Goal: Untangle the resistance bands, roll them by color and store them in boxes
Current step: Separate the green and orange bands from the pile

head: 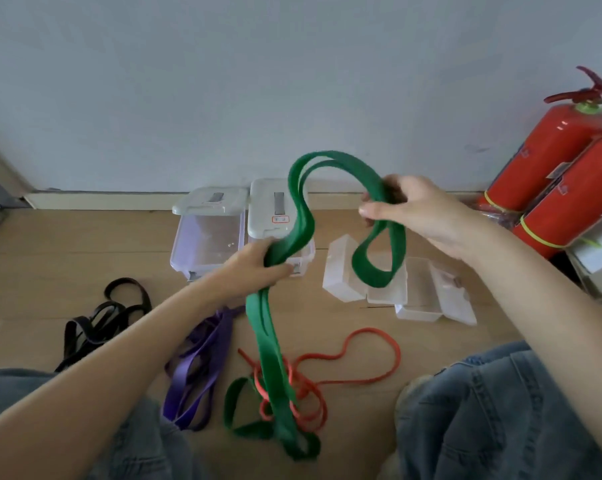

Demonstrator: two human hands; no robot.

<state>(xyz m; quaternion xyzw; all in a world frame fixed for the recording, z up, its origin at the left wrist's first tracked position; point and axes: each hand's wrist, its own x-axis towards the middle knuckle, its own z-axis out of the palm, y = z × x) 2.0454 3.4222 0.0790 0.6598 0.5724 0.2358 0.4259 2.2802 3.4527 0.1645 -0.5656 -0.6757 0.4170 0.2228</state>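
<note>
A wide green band (271, 344) is lifted off the wooden floor. My left hand (258, 266) grips its doubled strands near the middle. My right hand (408, 206) holds the band higher up at the right, and a loop of it hangs below that hand. The green band's lower end lies on the floor, crossing a thin red band (365, 355). Purple bands (202, 368) lie left of it, black bands (100, 320) further left. Two lidded boxes (207, 237) (278, 206) stand by the wall. Small open clear boxes (427, 292) sit at the right.
Two red fire extinguishers (562, 171) lean at the right against the white wall. My knees in blue jeans (500, 410) fill the lower corners. A white object (601, 258) sits at the far right edge.
</note>
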